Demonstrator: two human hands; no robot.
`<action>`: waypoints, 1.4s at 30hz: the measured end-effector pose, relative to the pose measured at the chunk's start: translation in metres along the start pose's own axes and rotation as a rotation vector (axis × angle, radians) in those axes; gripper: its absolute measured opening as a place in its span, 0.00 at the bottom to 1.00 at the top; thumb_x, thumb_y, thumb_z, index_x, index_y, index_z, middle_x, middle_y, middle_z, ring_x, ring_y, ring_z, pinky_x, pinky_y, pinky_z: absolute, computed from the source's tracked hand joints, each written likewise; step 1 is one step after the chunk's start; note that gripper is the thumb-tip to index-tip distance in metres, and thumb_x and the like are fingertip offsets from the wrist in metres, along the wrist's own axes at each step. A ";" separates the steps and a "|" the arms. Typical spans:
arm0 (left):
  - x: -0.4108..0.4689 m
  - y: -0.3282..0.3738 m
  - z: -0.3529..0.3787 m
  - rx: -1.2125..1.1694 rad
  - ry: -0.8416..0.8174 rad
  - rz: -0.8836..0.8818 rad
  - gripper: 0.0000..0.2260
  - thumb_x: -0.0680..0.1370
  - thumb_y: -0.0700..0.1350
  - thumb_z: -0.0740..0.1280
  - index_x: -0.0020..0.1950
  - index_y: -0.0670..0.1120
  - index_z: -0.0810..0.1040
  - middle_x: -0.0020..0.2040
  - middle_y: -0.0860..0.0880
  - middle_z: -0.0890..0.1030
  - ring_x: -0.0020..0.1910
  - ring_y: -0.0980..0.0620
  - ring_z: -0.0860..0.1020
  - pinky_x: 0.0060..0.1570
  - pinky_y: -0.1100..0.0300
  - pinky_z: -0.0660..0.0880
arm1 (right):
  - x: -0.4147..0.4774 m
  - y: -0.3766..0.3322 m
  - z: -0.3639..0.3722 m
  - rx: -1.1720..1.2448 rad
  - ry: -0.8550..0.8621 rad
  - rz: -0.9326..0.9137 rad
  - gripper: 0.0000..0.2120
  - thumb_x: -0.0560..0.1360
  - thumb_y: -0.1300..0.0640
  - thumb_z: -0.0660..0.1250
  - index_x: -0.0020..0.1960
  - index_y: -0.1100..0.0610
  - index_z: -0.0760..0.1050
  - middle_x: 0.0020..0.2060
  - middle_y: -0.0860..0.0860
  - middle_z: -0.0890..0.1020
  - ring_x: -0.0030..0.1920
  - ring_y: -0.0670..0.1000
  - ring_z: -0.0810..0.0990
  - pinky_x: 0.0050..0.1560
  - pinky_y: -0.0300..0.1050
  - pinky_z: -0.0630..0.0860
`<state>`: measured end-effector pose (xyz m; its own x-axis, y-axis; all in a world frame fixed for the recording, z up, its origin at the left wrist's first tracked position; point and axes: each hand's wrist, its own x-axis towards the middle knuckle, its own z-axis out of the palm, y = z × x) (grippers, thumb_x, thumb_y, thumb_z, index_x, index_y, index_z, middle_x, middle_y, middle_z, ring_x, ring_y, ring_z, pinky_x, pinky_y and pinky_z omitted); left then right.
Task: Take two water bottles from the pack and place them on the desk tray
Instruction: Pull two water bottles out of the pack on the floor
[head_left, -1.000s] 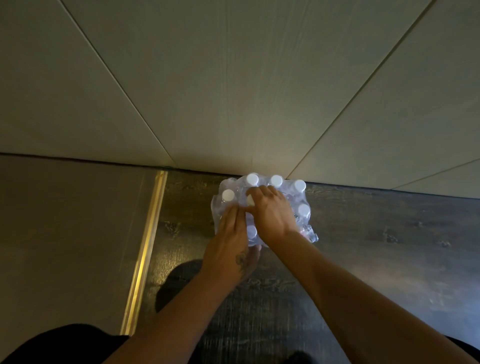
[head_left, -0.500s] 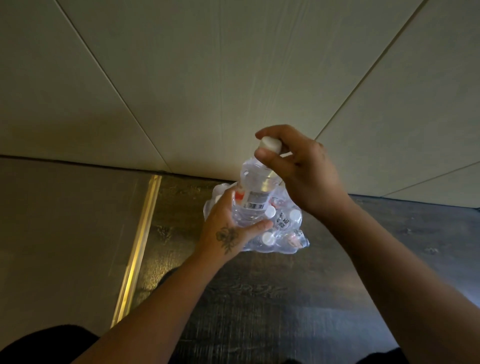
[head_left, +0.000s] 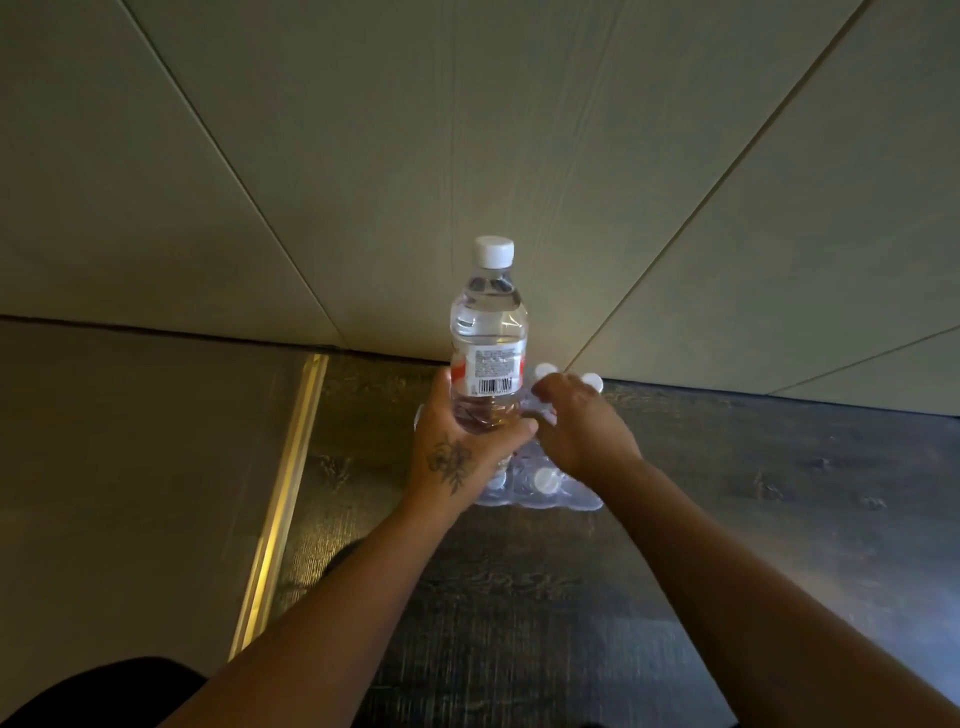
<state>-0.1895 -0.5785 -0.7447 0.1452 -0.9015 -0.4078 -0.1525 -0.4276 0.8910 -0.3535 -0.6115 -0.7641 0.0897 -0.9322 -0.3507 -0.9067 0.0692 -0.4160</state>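
Observation:
A clear water bottle (head_left: 489, 332) with a white cap and a white-and-red label is held upright above the pack. My left hand (head_left: 457, 457), tattooed on its back, grips the bottle's lower body. The shrink-wrapped pack of bottles (head_left: 545, 488) sits on the dark wooden floor against the wall, mostly hidden behind both hands. My right hand (head_left: 582, 431) reaches down onto the pack with fingers curled over the white caps; whether it grips one I cannot tell. No desk tray is in view.
Pale panelled wall (head_left: 467, 156) rises right behind the pack. A brass threshold strip (head_left: 283, 499) divides the dark wood floor (head_left: 727, 493) from a grey floor at left. Dark clothing shows at the bottom left.
The bottle has come fully out of the pack and is up in my left hand alone. My right hand let go of its cap and dropped back onto the pack.

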 end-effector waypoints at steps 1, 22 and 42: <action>0.000 0.000 -0.001 -0.004 -0.007 0.009 0.35 0.64 0.56 0.86 0.68 0.64 0.78 0.61 0.58 0.87 0.62 0.56 0.86 0.66 0.44 0.84 | -0.003 0.005 0.009 -0.098 -0.041 -0.016 0.20 0.81 0.48 0.71 0.71 0.53 0.75 0.66 0.55 0.83 0.64 0.56 0.83 0.65 0.58 0.83; 0.011 -0.007 -0.009 0.092 -0.114 -0.003 0.31 0.68 0.41 0.87 0.60 0.62 0.75 0.55 0.59 0.85 0.51 0.61 0.86 0.54 0.60 0.83 | -0.040 -0.029 -0.101 -0.069 0.376 -0.223 0.17 0.82 0.50 0.72 0.69 0.54 0.81 0.57 0.55 0.87 0.47 0.58 0.88 0.44 0.48 0.82; 0.004 0.024 0.000 0.050 -0.159 0.087 0.46 0.56 0.63 0.84 0.73 0.56 0.75 0.68 0.53 0.85 0.67 0.50 0.84 0.70 0.42 0.82 | -0.027 -0.023 -0.117 0.290 0.513 -0.373 0.20 0.80 0.54 0.75 0.69 0.57 0.80 0.60 0.52 0.85 0.57 0.52 0.85 0.54 0.54 0.88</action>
<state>-0.1926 -0.5921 -0.7253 -0.0261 -0.9328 -0.3595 -0.2066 -0.3469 0.9149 -0.3827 -0.6291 -0.6469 0.1030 -0.9572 0.2703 -0.6999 -0.2629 -0.6641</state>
